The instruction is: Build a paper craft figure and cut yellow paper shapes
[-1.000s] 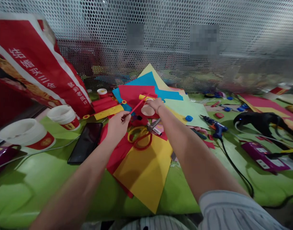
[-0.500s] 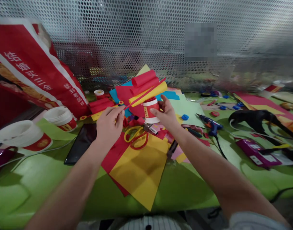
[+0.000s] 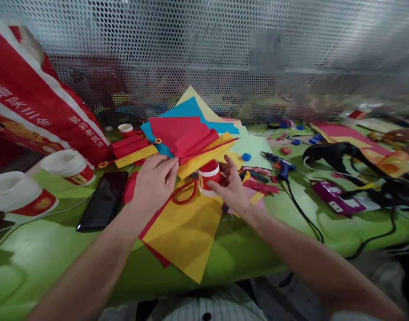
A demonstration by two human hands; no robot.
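Observation:
My left hand [image 3: 157, 180] pinches one end of a thin red paper strip [image 3: 221, 146] that slants up to the right. Around the right side of a small red and white cup [image 3: 209, 178] my right hand [image 3: 233, 185] is wrapped, thumb in front. Behind the strip lie curled red paper [image 3: 194, 140] and yellow paper [image 3: 194, 168]. Red-handled scissors [image 3: 184, 192] rest left of the cup, partly covered. A large yellow sheet [image 3: 182, 232] spreads below the hands.
At the left are white and red cups [image 3: 69, 166], a black phone [image 3: 104, 200] and a big red bag [image 3: 47, 93]. A blue glue gun [image 3: 280, 165], its cord, a purple power strip [image 3: 336, 198] and black straps [image 3: 338, 156] lie right. A person's hand [image 3: 403, 134] shows far right.
The view has shifted to the right. The cup and my right hand are lower against the papers, and the strip lies flatter. The curled red and yellow papers have dropped toward my left hand.

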